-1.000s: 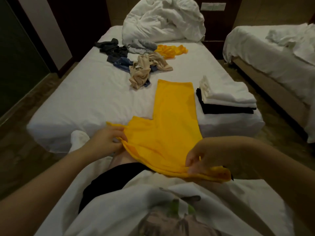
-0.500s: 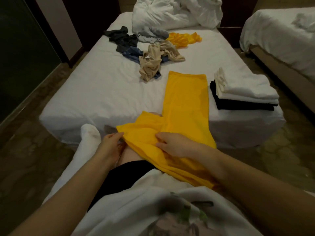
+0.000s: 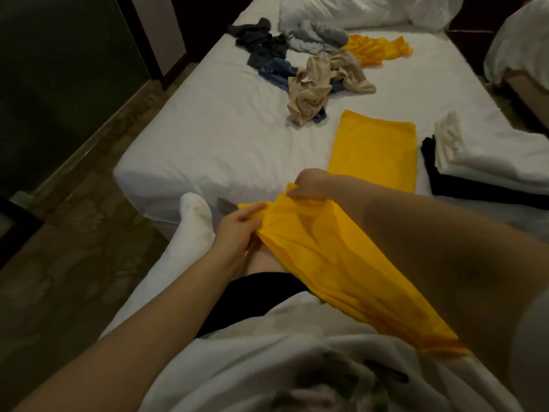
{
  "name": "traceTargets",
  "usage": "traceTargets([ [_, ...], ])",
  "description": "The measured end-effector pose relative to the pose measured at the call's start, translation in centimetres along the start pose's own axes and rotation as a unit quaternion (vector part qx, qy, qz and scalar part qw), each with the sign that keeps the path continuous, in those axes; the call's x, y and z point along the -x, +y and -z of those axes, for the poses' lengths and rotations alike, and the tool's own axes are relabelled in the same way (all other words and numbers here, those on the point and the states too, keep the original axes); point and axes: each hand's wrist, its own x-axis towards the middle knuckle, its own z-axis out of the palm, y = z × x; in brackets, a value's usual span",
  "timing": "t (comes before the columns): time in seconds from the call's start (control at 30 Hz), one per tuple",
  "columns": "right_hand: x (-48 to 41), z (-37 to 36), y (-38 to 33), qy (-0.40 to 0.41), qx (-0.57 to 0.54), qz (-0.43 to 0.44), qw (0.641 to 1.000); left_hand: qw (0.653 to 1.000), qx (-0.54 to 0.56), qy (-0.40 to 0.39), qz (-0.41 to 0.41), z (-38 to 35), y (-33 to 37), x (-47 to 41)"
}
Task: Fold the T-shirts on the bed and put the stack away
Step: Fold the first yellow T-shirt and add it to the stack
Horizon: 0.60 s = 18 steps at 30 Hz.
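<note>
Right now the yellow T-shirt (image 3: 371, 156) lies half on the bed (image 3: 208, 129), half across the person's lap; its flat far part stretches toward twelve o'clock, and its near end trails toward five o'clock over their white top. The left hand (image 3: 237, 230) pinches the shirt's edge at nine o'clock of the bunched part, thumb on top, fingers curled beneath; the right hand (image 3: 312, 185) grips a raised fold at the mattress edge, fingers closed on the cloth.

At three o'clock of the flat part, just beside it, sits the folded stack (image 3: 490, 162) — white shirts on a black one. Toward twelve o'clock lies a loose heap — a beige garment (image 3: 320, 84), a dark blue garment (image 3: 276, 72), a dark grey garment (image 3: 264, 46), a pale grey garment (image 3: 320, 38) and a crumpled yellow shirt (image 3: 377, 52); beyond them is a rumpled white duvet (image 3: 356, 10). A white-socked foot (image 3: 196, 215) shows at ten o'clock of the left hand, near the bed's corner.
</note>
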Motion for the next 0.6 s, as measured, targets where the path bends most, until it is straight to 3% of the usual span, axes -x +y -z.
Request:
traceTargets([
  [0.2, -0.3, 2.4, -0.3, -0.108, 0.004, 0.019, 0.994, 0.998, -0.064, -0.012, -0.01, 0.5, -0.3, -0.1],
  [0.43, -0.1, 5.5, 1.4, -0.106, -0.226, 0.005, 0.968, 0.972, -0.218, -0.023, -0.089, 1.2, 0.7, -0.1],
  [0.6, 0.9, 6.0, 2.7, -0.118, -0.168, 0.018, 0.979, 0.947, -0.301, -0.028, -0.109, 0.8, 1.4, 0.6],
])
